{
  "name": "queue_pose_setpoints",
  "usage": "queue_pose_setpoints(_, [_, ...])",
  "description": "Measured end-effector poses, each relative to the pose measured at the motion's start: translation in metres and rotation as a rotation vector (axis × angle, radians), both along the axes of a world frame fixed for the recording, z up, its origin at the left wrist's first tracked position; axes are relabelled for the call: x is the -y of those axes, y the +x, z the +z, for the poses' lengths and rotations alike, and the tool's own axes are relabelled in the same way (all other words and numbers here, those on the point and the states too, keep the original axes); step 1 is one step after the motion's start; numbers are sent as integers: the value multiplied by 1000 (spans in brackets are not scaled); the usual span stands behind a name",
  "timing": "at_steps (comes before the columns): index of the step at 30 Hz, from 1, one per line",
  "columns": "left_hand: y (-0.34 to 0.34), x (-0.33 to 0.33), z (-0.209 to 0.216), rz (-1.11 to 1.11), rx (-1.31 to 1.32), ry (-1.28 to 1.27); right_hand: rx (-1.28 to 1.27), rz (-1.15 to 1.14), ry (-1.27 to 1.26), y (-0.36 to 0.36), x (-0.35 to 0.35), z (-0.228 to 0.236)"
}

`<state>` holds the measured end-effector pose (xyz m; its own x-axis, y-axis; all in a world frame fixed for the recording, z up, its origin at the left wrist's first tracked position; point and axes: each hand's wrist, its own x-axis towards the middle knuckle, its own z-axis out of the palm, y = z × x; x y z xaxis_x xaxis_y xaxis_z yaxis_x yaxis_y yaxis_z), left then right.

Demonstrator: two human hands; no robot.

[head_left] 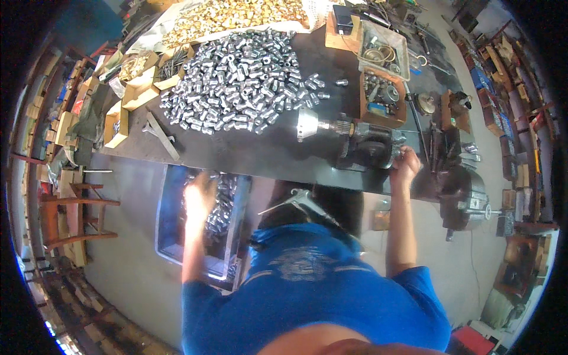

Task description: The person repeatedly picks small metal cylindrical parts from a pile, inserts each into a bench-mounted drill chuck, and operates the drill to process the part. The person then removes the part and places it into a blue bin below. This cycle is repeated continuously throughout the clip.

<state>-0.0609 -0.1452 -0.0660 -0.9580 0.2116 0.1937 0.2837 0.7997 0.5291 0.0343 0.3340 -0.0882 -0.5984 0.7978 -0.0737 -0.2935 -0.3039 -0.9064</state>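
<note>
My left hand [201,194] reaches down into a blue crate [161,219] and lies over small shiny metal fittings [221,208] there. Glare and blur hide its fingers. At the right end of a dark bench-mounted spindle device [374,147], my right hand [406,165] is closed beside the toothed wheel; whatever it grips is hidden. A bright round metal chuck [307,124] faces left on that device. Behind it, a large heap of silvery hollow fittings [236,83] covers the middle of the dark bench [248,155].
Brass-coloured parts [236,16] are heaped at the back. Small cardboard boxes [141,90] and a flat metal tool [161,135] lie left. Parts trays [383,52] and a bench vise [464,195] are right. An air blow gun [303,201] hangs at the front edge.
</note>
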Motion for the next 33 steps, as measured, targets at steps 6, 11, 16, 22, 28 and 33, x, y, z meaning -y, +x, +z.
queue_pose_setpoints(6, [-42, -148, 15, -242, -193, 56, 25, -22, 21, -1, 4, 1])
queue_pose_setpoints(11, [-82, -226, -8, -456, -286, -85, -70, -2, 16, -1, 7, 2])
queue_pose_setpoints(16, [-95, -232, -31, -507, -515, -136, -27, -44, 53, -3, 12, 6])
queue_pose_setpoints(22, [-76, -165, 22, -425, 547, 1071, 44, -119, -13, -4, 13, 12])
queue_pose_setpoints(28, [-60, -152, 65, -573, 549, 1153, 16, -63, 2, -8, 16, 12])
queue_pose_setpoints(33, [-63, -155, 73, -557, 526, 1035, 57, -92, 41, 3, 18, 14])
